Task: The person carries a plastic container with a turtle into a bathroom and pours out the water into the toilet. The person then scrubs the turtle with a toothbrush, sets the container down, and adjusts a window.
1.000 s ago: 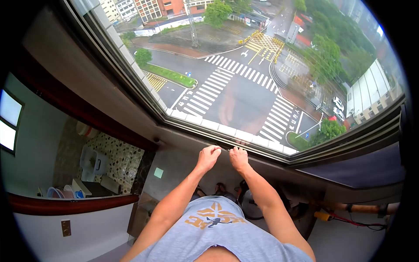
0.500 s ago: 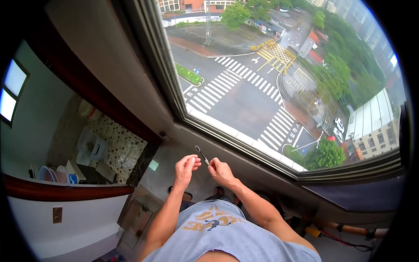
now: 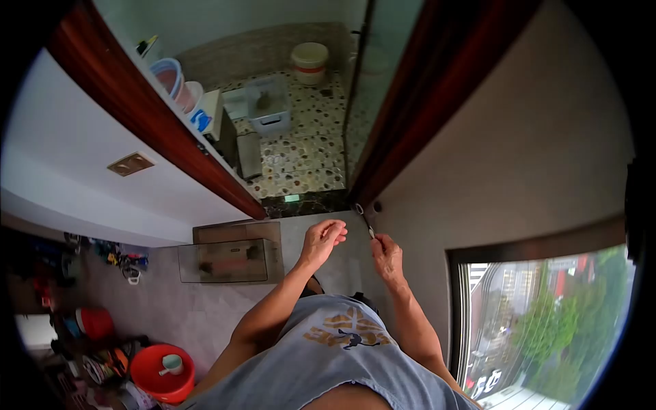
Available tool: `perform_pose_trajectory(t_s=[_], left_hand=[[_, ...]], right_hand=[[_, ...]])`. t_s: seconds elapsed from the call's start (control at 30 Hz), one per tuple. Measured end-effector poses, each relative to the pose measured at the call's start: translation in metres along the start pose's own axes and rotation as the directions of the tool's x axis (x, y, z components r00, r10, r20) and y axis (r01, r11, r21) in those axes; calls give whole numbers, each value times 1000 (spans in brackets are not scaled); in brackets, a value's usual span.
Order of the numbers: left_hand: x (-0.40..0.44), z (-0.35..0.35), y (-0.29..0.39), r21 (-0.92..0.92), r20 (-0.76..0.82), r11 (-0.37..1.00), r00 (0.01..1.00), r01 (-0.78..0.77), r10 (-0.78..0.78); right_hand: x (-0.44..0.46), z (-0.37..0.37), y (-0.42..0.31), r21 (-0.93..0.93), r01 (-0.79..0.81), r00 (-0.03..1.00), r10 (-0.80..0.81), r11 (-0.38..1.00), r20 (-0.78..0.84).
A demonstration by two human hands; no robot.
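The slim tool (image 3: 367, 222) is long and narrow, with a small pale ring (image 3: 359, 209) at its far end, a dark thin shaft after it, and a bright, metal-looking part close to the fingers. It is held in the right hand (image 3: 387, 258), and its ring points to about 11 o'clock from this hand. The tool lies a little to the 4 o'clock side of the view's centre, apart from the left hand (image 3: 324, 240). Its near end is hidden by the fingers.
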State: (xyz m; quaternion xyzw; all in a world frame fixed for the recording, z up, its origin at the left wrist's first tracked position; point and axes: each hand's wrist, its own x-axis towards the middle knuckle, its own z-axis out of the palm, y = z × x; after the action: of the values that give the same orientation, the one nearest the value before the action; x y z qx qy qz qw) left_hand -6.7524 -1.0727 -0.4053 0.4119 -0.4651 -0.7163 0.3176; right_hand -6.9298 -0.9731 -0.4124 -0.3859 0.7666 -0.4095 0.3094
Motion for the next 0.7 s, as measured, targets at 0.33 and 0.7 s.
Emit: perform_pose_trajectory(t_s=[0.33,0.7], left_hand=[[125,-113,34,16,-145,993,983,117,-114],[384,-195,130,75,-187,990,977,119,-104]], right_hand=[[166,105,-69,41,85,983,-90,996,161],[458,183,-124,182,-26,947,-34,983,319]])
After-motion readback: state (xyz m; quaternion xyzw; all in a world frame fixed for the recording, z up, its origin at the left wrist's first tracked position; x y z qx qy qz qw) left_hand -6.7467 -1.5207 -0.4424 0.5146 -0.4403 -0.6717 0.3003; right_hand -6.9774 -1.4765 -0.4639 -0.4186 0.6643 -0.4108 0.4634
